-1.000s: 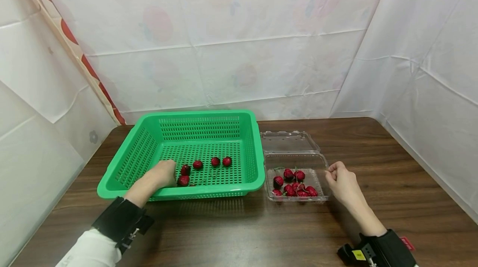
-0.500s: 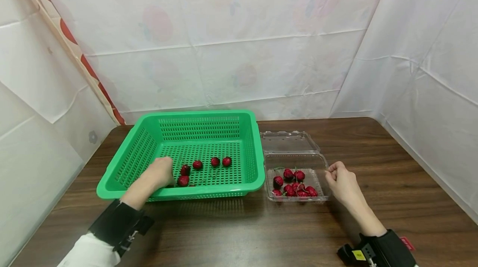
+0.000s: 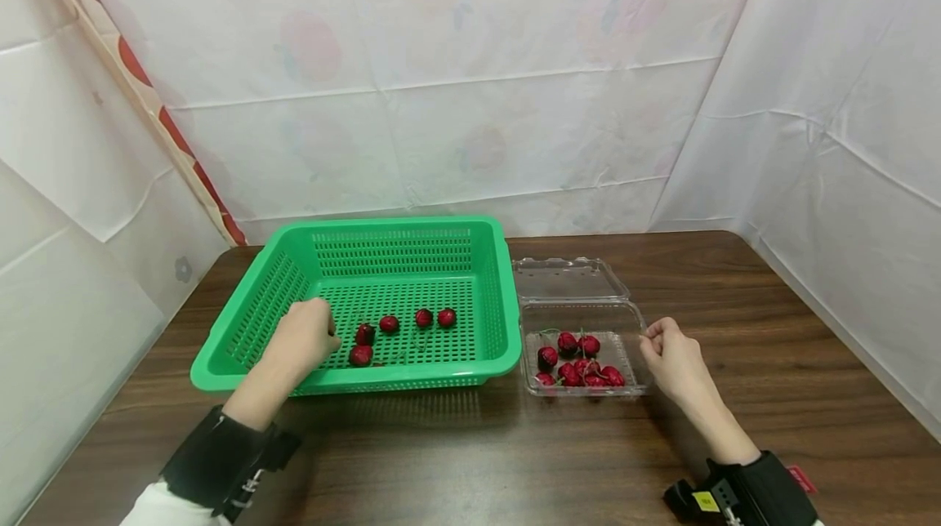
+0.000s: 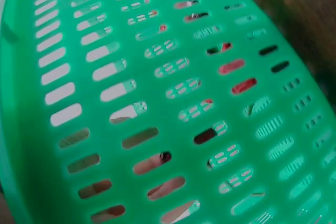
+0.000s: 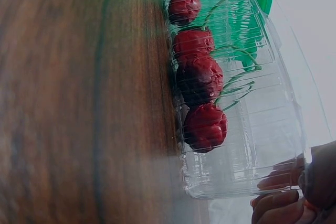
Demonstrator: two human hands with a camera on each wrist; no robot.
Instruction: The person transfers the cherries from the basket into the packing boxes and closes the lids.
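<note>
My left hand (image 3: 300, 336) is inside the green plastic basket (image 3: 412, 379), just above its near left part. Its fingers curl round a cherry, mostly hidden by the hand; a dark patch shows beside the fingers through the slots in the left wrist view. Several dark red cherries (image 3: 360, 356) lie on the basket floor to the right of this hand. At the right, my right hand (image 3: 676, 363) pinches the right rim of a clear plastic clamshell container (image 3: 584, 304). Several stemmed cherries (image 5: 202, 80) lie inside the container, whose hinged lid (image 3: 572, 281) is folded back.
The basket and the container stand side by side on a dark wooden table (image 3: 478, 461). Behind them hangs a pale curtain (image 3: 441, 101), with another pale sheet (image 3: 845, 142) along the right. The basket's slotted wall (image 4: 173, 90) fills the left wrist view.
My left hand has risen and shifted slightly left, and the dark red bit under its fingers is out of sight. My right hand, the container and the other cherries stay as they were.
</note>
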